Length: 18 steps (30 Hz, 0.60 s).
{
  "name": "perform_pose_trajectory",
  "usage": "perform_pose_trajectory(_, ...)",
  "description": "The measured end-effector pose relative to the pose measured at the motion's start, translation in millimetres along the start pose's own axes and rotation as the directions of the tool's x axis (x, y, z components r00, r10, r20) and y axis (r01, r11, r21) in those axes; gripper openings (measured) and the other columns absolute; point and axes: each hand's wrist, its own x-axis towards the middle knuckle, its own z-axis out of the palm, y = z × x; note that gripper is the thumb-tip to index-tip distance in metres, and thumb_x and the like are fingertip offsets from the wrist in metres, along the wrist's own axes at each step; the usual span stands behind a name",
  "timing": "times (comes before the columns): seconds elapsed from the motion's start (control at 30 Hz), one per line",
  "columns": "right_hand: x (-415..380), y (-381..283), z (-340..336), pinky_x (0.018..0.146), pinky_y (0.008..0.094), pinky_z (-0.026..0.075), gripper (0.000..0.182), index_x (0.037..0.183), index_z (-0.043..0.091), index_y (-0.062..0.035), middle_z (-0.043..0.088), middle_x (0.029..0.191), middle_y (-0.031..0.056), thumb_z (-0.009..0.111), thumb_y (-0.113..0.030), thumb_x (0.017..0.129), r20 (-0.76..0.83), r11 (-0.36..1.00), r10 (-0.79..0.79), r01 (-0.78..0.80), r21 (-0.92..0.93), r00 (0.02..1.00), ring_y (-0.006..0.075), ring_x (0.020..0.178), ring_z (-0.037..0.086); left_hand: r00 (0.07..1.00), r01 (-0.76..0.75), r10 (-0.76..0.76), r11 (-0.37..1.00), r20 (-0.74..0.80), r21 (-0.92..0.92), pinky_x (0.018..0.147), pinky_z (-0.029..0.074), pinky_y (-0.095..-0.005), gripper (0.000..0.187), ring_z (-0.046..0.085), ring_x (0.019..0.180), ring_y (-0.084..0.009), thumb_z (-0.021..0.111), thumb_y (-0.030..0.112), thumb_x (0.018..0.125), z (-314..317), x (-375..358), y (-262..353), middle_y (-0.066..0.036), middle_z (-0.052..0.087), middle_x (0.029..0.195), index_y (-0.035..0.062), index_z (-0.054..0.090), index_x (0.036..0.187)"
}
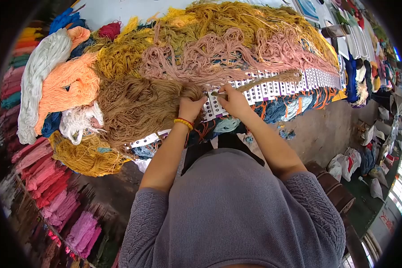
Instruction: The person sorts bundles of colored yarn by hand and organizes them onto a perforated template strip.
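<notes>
A thick hank of brown yarn (138,105) is spread across the left part of the table, over a row of white punched cards (268,89). My left hand (192,109) is closed around the right end of this hank. Just to its right, my right hand (233,103) pinches over the cards, thumb and finger together. A thin length of brown yarn (272,80) runs rightward from those fingers across the cards. A small dark end shows at the fingertips, too small to make out clearly. Blue and orange threads (272,111) hang along the cards' near edge.
Behind the cards lie loose pink yarn (201,58) and mustard yarn (228,20). Peach (71,80) and pale grey hanks (42,71) are heaped at the left. Pink and red hanks (49,183) line the lower left. Plastic bags (344,163) stand at the right.
</notes>
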Motion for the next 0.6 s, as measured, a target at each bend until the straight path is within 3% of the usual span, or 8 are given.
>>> perform_pose_trajectory(0.07, 0, 5, 6, 0.054, 0.0339, 0.044, 0.028, 0.097, 0.047, -0.0057, 0.057, 0.066, 0.0126, 0.059, -0.02, 0.077, -0.026, 1.0, -0.019, 0.019, -0.009, 0.999, 0.0248, 0.057, 0.057, 0.997, -0.065, 0.064, 0.997, -0.035, -0.041, 0.051, 0.043, -0.023, 0.02, 0.055, 0.059, -0.0092, 0.068, 0.01, 0.07, 0, -11, 5, -0.006, 0.061, 0.071, -0.0027, 0.061, 0.082)
perform_pose_trajectory(0.13, -1, 9, 12, 0.058, 0.0345, 0.044, 0.023, 0.094, 0.049, -0.0045, 0.057, 0.07, 0.013, 0.058, -0.019, 0.078, -0.095, 0.997, -0.069, 0.073, 0.036, 0.993, 0.0283, 0.064, 0.057, 0.992, 0.005, 0.042, 0.93, 0.119, -0.367, 0.052, 0.042, -0.022, 0.018, 0.054, 0.06, -0.0087, 0.066, 0.012, 0.074, -4, -25, 18, -0.004, 0.06, 0.071, -0.0019, 0.06, 0.085)
perform_pose_trajectory(0.2, -3, 11, 13, 0.058, 0.0349, 0.044, 0.021, 0.092, 0.05, -0.0039, 0.057, 0.072, 0.013, 0.058, -0.017, 0.079, -0.147, 0.992, -0.117, 0.121, 0.02, 0.982, 0.0297, 0.064, 0.057, 0.961, 0.143, -0.035, 0.912, 0.274, -0.385, 0.052, 0.041, -0.0205, 0.024, 0.052, 0.06, -0.0087, 0.062, 0.019, 0.079, -19, -35, 26, -0.001, 0.057, 0.068, 0.0, 0.059, 0.093)
perform_pose_trajectory(0.27, -7, 9, 14, 0.059, 0.0352, 0.045, 0.019, 0.09, 0.05, -0.0033, 0.057, 0.074, 0.0131, 0.058, -0.016, 0.079, -0.196, 0.986, -0.166, 0.17, 0.003, 0.967, 0.0312, 0.064, 0.056, 0.726, 0.452, 0.068, 0.702, 0.684, -0.55, 0.049, 0.039, -0.0197, 0.03, 0.05, 0.058, -0.0086, 0.06, 0.023, 0.08, -29, -37, 25, -0.002, 0.056, 0.069, 0.0037, 0.054, 0.102)
perform_pose_trajectory(0.33, -15, -1, 9, 0.058, 0.0389, 0.046, 0.014, 0.087, 0.053, -0.0066, 0.058, 0.08, 0.0133, 0.056, -0.017, 0.078, -0.234, 0.978, -0.166, 0.19, 0.087, 0.958, 0.0325, 0.071, 0.057, 0.863, 0.349, -0.045, 0.774, 0.503, -0.529, 0.051, 0.04, -0.019, 0.038, 0.051, 0.06, -0.0088, 0.058, 0.023, 0.082, -15, -45, 42, -0.002, 0.057, 0.076, 0.0043, 0.049, 0.114)
perform_pose_trajectory(0.43, -24, -14, 9, 0.053, 0.0361, 0.046, 0.016, 0.089, 0.054, -0.0109, 0.054, 0.078, 0.0084, 0.059, -0.02, 0.076, -0.223, 0.892, -0.449, 0.422, -0.16, 0.865, 0.0278, 0.066, 0.057, 0.907, 0.346, -0.137, 0.783, 0.399, -0.518, 0.054, 0.041, -0.0198, 0.034, 0.051, 0.062, -0.0091, 0.057, 0.02, 0.083, 0, -37, 39, -0.001, 0.057, 0.077, 0.006, 0.053, 0.112)
perform_pose_trajectory(0.57, -12, -29, 6, 0.052, 0.0344, 0.047, 0.036, 0.094, 0.053, -0.0125, 0.052, 0.082, 0.0074, 0.064, -0.032, 0.066, -0.176, 0.917, -0.293, 0.224, -0.329, 0.94, 0.0262, 0.065, 0.058, 0.939, 0.217, -0.036, 0.832, 0.341, -0.511, 0.052, 0.039, -0.0194, 0.021, 0.05, 0.059, -0.0088, 0.058, 0.019, 0.082, 0, -24, 6, 0.001, 0.056, 0.071, 0.0068, 0.059, 0.099)
perform_pose_trajectory(0.6, -9, -29, 8, 0.052, 0.0344, 0.047, 0.036, 0.094, 0.053, -0.0125, 0.052, 0.082, 0.0074, 0.064, -0.032, 0.066, -0.182, 0.919, -0.29, 0.22, -0.327, 0.94, 0.0262, 0.065, 0.058, 0.972, 0.208, -0.118, 0.839, 0.205, -0.503, 0.051, 0.038, -0.0189, 0.017, 0.048, 0.057, -0.0082, 0.057, 0.02, 0.082, -3, -29, 4, 0.001, 0.055, 0.069, 0.0065, 0.059, 0.093)
